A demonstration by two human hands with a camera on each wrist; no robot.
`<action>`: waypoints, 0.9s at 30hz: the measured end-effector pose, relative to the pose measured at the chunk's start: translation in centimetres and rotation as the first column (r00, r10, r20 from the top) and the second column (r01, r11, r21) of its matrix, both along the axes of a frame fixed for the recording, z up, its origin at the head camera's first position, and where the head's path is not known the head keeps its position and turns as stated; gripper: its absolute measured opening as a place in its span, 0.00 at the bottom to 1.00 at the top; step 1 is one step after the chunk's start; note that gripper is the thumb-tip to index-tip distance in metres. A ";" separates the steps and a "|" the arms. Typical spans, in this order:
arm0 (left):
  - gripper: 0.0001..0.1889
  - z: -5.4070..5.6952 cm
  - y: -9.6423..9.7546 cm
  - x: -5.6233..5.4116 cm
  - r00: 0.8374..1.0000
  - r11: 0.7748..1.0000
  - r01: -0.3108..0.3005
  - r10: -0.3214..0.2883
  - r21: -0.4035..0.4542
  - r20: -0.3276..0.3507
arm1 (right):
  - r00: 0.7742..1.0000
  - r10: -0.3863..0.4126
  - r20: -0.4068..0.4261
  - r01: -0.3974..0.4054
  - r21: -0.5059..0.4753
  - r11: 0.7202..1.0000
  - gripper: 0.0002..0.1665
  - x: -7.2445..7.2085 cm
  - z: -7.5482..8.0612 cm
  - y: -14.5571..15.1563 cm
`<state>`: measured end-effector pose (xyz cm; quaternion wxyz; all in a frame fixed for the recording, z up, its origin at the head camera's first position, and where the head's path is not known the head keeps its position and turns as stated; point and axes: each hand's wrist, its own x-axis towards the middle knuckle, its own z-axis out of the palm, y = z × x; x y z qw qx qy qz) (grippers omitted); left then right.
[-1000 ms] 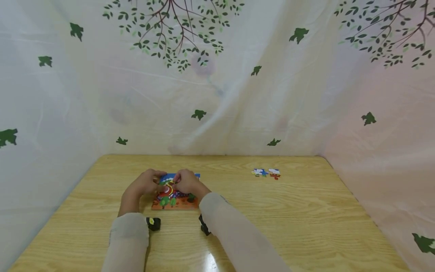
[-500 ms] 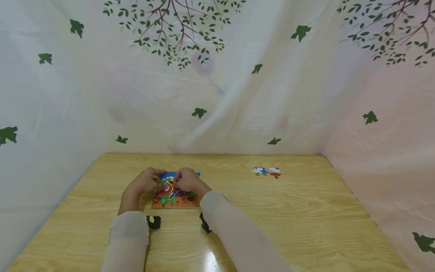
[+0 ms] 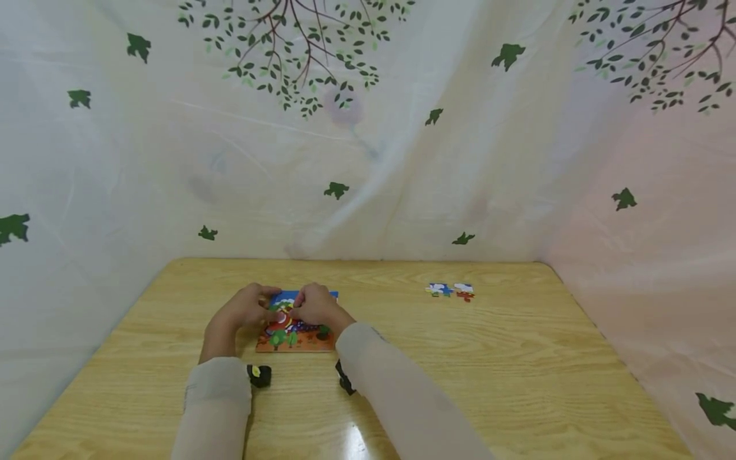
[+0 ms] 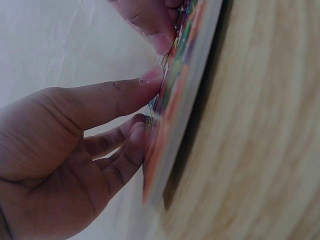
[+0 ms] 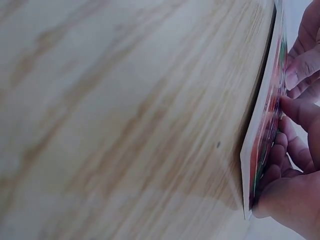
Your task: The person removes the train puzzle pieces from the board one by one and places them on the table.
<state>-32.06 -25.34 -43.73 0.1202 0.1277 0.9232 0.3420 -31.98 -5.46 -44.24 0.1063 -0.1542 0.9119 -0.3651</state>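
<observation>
A colourful jigsaw puzzle (image 3: 310, 344) lies on its flat board left of the table's middle, with blue sky at the top and orange ground along the near edge. My left hand (image 3: 244, 312) rests on its left side, thumb pressing the picture near a red and white round shape. In the left wrist view the left thumb (image 4: 115, 100) is stretched out, its tip on the surface. Over the upper middle, my right hand (image 3: 319, 308) has curled fingers and seems to pinch a puzzle piece, mostly hidden by the fingertips. Low in the right wrist view, the right hand (image 5: 295, 195) touches the picture.
Loose puzzle pieces, one blue and white (image 3: 439, 290) and one red and white (image 3: 464, 292), lie at the back right of the wooden table (image 3: 489, 370). Behind the table hangs a pale curtain (image 3: 391, 191) printed with leaves. Black straps are on both wrists.
The right fingertips have shifted very slightly left over the puzzle, covering more of the yellow arc. The left hand, the board and the loose pieces stay in place.
</observation>
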 end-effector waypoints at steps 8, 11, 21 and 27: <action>0.33 -0.3 -0.1 -0.3 1.000 1.000 0.003 -0.003 0.006 -0.006 | 0.999 0.023 -0.026 -0.021 0.061 0.998 0.10 -0.5 -0.1 -0.2; 0.33 -0.3 -0.2 -0.3 1.000 1.000 0.007 -0.007 0.002 -0.014 | 0.999 0.035 -0.039 -0.032 0.082 0.996 0.11 -0.7 -0.1 -0.1; 0.33 -0.5 -0.2 -0.5 1.000 1.000 -0.011 0.011 -0.010 -0.004 | 0.969 0.139 -0.202 -0.100 0.190 0.977 0.13 -1.0 0.6 1.4; 0.34 -0.5 -0.1 -0.7 1.000 0.999 -0.025 0.025 -0.021 0.006 | 0.959 0.166 -0.230 -0.126 0.180 0.975 0.07 -1.5 1.1 3.3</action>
